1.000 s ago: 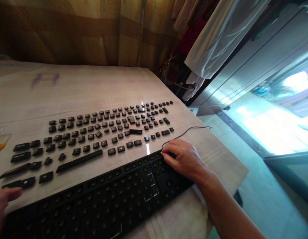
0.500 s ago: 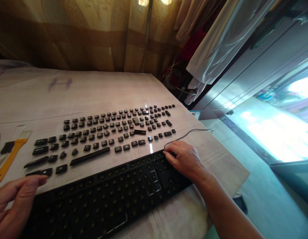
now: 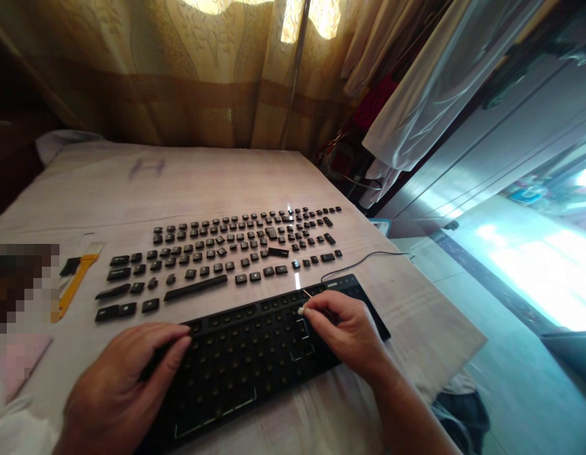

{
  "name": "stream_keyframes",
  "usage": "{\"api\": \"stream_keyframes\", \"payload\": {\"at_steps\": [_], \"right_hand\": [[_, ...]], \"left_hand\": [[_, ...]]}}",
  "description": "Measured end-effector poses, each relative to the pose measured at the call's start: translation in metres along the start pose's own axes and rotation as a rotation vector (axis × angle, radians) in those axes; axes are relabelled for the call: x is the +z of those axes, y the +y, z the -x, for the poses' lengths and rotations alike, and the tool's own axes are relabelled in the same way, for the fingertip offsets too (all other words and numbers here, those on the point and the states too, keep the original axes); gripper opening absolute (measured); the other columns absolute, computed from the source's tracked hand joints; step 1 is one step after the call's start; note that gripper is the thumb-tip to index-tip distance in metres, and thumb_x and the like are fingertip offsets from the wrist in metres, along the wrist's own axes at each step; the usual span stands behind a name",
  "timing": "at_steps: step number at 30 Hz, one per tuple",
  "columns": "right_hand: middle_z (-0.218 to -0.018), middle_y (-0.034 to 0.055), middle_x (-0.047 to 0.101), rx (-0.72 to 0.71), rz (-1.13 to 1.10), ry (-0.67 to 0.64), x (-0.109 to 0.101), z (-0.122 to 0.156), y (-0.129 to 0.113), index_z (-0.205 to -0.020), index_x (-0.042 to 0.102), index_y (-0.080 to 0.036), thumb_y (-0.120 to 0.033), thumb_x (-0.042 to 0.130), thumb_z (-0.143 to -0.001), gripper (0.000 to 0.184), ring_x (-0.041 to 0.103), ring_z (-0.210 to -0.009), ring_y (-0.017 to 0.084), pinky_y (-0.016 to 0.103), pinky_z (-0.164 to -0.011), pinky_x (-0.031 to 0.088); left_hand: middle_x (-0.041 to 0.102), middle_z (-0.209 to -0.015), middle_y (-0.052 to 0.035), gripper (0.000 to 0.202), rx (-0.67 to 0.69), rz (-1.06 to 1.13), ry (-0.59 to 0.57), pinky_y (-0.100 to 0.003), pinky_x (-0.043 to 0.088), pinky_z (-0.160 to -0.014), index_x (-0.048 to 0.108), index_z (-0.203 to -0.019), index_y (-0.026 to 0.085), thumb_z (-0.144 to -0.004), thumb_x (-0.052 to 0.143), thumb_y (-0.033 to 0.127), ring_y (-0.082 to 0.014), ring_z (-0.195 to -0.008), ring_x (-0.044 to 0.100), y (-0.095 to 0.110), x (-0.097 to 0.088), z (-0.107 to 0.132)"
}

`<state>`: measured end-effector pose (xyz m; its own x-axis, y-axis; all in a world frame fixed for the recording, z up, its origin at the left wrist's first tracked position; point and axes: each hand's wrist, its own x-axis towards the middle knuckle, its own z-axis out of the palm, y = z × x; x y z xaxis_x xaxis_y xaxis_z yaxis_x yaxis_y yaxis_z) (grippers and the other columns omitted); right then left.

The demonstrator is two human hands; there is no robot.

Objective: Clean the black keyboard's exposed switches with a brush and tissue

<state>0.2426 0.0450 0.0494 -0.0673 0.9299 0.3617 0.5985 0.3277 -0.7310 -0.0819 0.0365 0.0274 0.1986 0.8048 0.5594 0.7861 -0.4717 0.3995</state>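
A black keyboard [image 3: 236, 373] with its keycaps off lies slanted across the front of the table, bare key sockets showing. My left hand [image 3: 126, 379] grips its left part, thumb and fingers closed at the top edge. Over the right half of the keyboard, my right hand [image 3: 344, 322] pinches a cotton swab [image 3: 301, 310]; a white tip and a thin stick end stick out from the fingertips. Behind the keyboard, loose black keycaps [image 3: 205, 254] lie in rows, with the long spacebar [image 3: 196, 287] nearest the keyboard's top edge.
A yellow utility knife [image 3: 77, 287] lies at the left, near a pink piece [image 3: 27, 363] and white crumpled material [image 3: 22, 430]. The keyboard's cable [image 3: 363, 258] runs over the table's right edge. Curtains [image 3: 179, 82] hang behind the table [image 3: 217, 174]; clothes [image 3: 411, 95] hang at the right.
My left hand has moved right onto the keyboard's upper left edge. My right hand has shifted left along the keyboard, baring its right end. The view has turned somewhat left.
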Motion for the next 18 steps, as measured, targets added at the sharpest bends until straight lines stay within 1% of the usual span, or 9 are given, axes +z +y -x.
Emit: {"api": "stream_keyframes", "payload": {"at_steps": [1, 3, 5, 7, 9, 11, 13, 15, 18], "right_hand": [[-0.071, -0.0005, 0.073, 0.000, -0.030, -0.020, 0.005, 0.002, -0.007, -0.078, 0.071, -0.021, -0.018, 0.067, -0.086, 0.010, 0.068, -0.066, 0.014, 0.024, -0.064, 0.051], [-0.070, -0.0014, 0.074, -0.022, -0.088, -0.082, 0.015, 0.006, -0.021, -0.077, 0.072, -0.021, -0.016, 0.068, -0.085, 0.010, 0.068, -0.063, 0.013, 0.022, -0.063, 0.050], [-0.070, -0.0018, 0.075, -0.045, -0.132, -0.129, 0.025, 0.009, -0.033, -0.077, 0.072, -0.020, -0.014, 0.069, -0.085, 0.010, 0.068, -0.064, 0.012, 0.021, -0.063, 0.049], [-0.070, -0.0020, 0.075, -0.061, -0.164, -0.169, 0.034, 0.011, -0.043, -0.078, 0.072, -0.020, -0.014, 0.068, -0.086, 0.011, 0.068, -0.063, 0.012, 0.021, -0.063, 0.048], [-0.069, -0.0021, 0.075, -0.068, -0.192, -0.202, 0.042, 0.013, -0.049, -0.078, 0.072, -0.020, -0.015, 0.068, -0.086, 0.011, 0.068, -0.062, 0.011, 0.020, -0.061, 0.047], [-0.069, -0.0019, 0.075, -0.065, -0.219, -0.228, 0.047, 0.015, -0.051, -0.078, 0.072, -0.020, -0.015, 0.068, -0.087, 0.010, 0.068, -0.061, 0.011, 0.020, -0.061, 0.047], [-0.069, -0.0018, 0.075, -0.053, -0.242, -0.248, 0.050, 0.016, -0.051, -0.079, 0.073, -0.020, -0.016, 0.069, -0.087, 0.010, 0.069, -0.062, 0.012, 0.020, -0.061, 0.048], [-0.073, -0.0016, 0.076, -0.037, -0.270, -0.266, 0.050, 0.016, -0.050, -0.083, 0.073, -0.020, -0.016, 0.068, -0.087, 0.008, 0.070, -0.066, 0.012, 0.020, -0.064, 0.050], [-0.086, 0.0000, 0.080, -0.014, -0.314, -0.273, 0.046, 0.018, -0.046, -0.095, 0.075, -0.022, -0.014, 0.061, -0.092, 0.016, 0.075, -0.079, 0.013, 0.021, -0.075, 0.055]], "left_hand": [[0.074, -0.093, 0.0043, 0.018, 0.106, 0.031, -0.008, -0.024, 0.057, -0.081, 0.068, -0.102, 0.029, -0.096, 0.057, 0.042, -0.0131, -0.082, 0.070, 0.016, 0.002, -0.003], [0.075, -0.096, 0.0027, 0.019, 0.181, 0.074, -0.046, -0.020, 0.057, -0.083, 0.067, -0.109, 0.026, -0.098, 0.054, 0.035, -0.0112, -0.088, 0.071, 0.043, 0.008, -0.006], [0.076, -0.101, 0.0010, 0.022, 0.184, 0.118, -0.078, -0.018, 0.057, -0.086, 0.065, -0.116, 0.024, -0.099, 0.053, 0.032, -0.0104, -0.093, 0.072, 0.061, 0.013, -0.004], [0.077, -0.101, 0.0006, 0.025, 0.141, 0.172, -0.088, -0.017, 0.057, -0.085, 0.063, -0.120, 0.022, -0.099, 0.053, 0.034, -0.0095, -0.092, 0.072, 0.069, 0.017, 0.000], [0.077, -0.097, 0.0024, 0.022, 0.066, 0.246, -0.084, -0.013, 0.056, -0.079, 0.063, -0.116, 0.024, -0.099, 0.054, 0.034, -0.0074, -0.086, 0.072, 0.072, 0.019, 0.004], [0.076, -0.089, 0.0056, 0.014, -0.029, 0.339, -0.086, -0.011, 0.054, -0.073, 0.066, -0.106, 0.026, -0.097, 0.057, 0.031, -0.0054, -0.079, 0.071, 0.073, 0.020, 0.006], [0.076, -0.083, 0.0080, 0.008, -0.148, 0.442, -0.107, -0.010, 0.053, -0.070, 0.069, -0.096, 0.028, -0.094, 0.061, 0.029, -0.0049, -0.074, 0.071, 0.073, 0.020, 0.006], [0.075, -0.079, 0.0079, 0.008, -0.305, 0.544, -0.151, -0.011, 0.053, -0.067, 0.071, -0.090, 0.028, -0.090, 0.064, 0.030, -0.0063, -0.070, 0.070, 0.072, 0.019, 0.004], [0.074, -0.073, 0.0047, 0.015, -0.557, 0.664, -0.249, -0.014, 0.050, -0.056, 0.073, -0.083, 0.026, -0.086, 0.064, 0.038, -0.0093, -0.063, 0.066, 0.070, 0.019, 0.001]]}}
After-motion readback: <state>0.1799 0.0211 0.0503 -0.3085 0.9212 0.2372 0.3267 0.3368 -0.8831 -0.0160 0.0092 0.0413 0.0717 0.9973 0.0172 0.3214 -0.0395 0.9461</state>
